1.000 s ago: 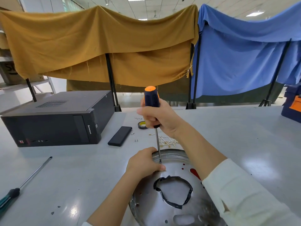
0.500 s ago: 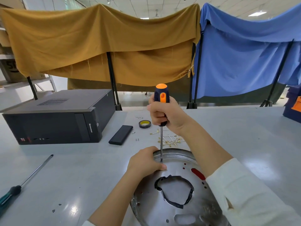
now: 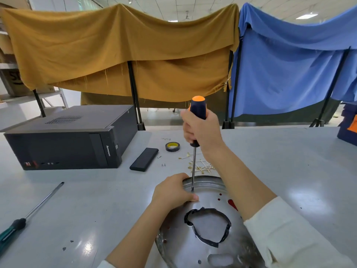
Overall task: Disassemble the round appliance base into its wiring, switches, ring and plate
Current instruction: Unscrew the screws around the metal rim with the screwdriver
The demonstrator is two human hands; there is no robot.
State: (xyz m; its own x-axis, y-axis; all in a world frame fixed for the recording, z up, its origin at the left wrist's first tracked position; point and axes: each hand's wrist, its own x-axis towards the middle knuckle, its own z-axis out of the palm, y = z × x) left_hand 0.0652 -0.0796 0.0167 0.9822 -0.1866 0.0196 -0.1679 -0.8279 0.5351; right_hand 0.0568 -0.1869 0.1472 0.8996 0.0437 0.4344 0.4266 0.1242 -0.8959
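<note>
The round metal plate lies flat on the gray tabletop, close to the person. The right hand is wrapped tight around the orange and black handle of a screwdriver. The screwdriver stands almost straight up, and its tip sits on the plate near the far rim. The left hand is curled over the rim of the plate, pressing it down, with its fingertips right next to the tip. That looks risky. If the tip jumps out of the screw, it could poke those fingers or scratch the shiny metal. If the left hand lets go a bit, I think the plate could spin or slide on the smooth tabletop. The black ring of tape around the middle hole looks torn and loose. A green screwdriver lies well apart on the left. A roll of tape and a black bar lie beyond the plate, near a black computer case. Compared with a second ago, the screwdriver stands straighter, and the right hand has turned on the handle. The left hand has stayed on the rim.
</note>
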